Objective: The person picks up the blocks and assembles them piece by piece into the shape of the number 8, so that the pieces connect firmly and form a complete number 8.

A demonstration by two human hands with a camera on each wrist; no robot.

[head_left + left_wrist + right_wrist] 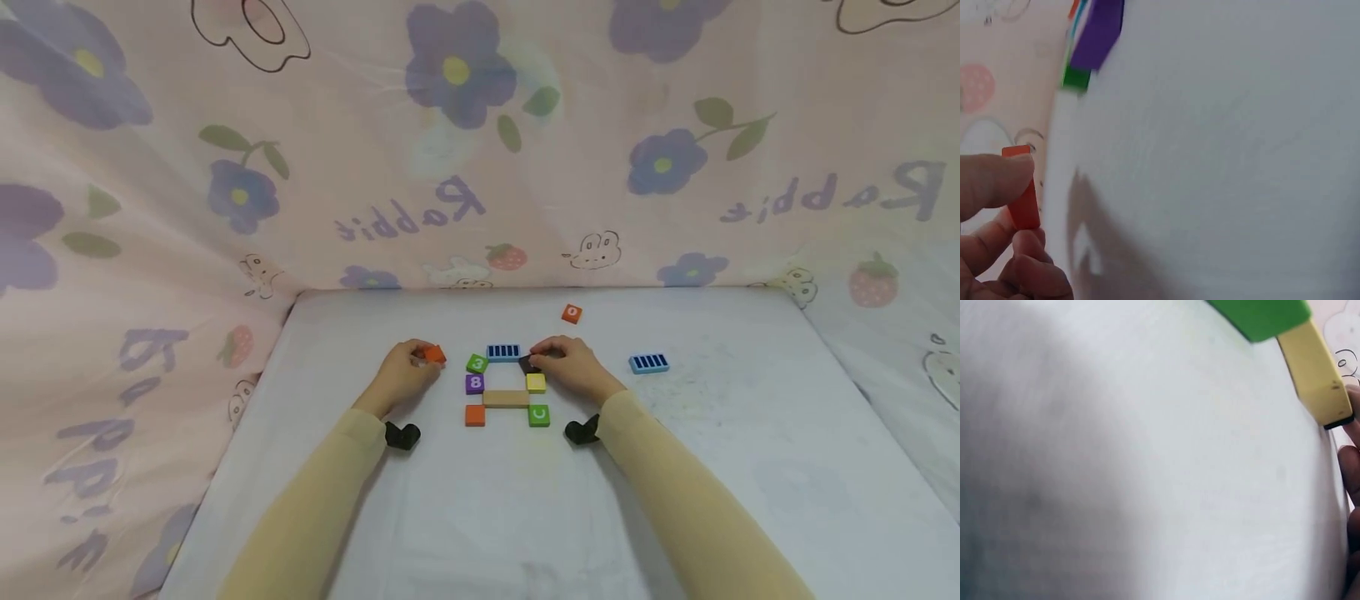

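In my left hand (400, 372), an orange-red square tile (434, 354) is pinched between thumb and fingers; the left wrist view shows the tile (1024, 209) edge-on. My right hand (573, 365) holds a black tile (528, 364) at its fingertips, partly hidden by them. Between the hands lies an arrangement: a blue block with dark bars (503, 352) at the back, a tilted green tile marked 3 (476, 363), a purple tile marked 8 (474, 383), a yellow tile (536, 383), a plain wooden bar (506, 399), an orange tile (475, 415) and a green tile (538, 415) in front.
A second blue barred block (648, 363) lies to the right of my right hand. Farther back is an orange tile marked 0 (572, 313). The white tabletop (495, 508) meets a patterned cloth (525, 167) at the back and sides.
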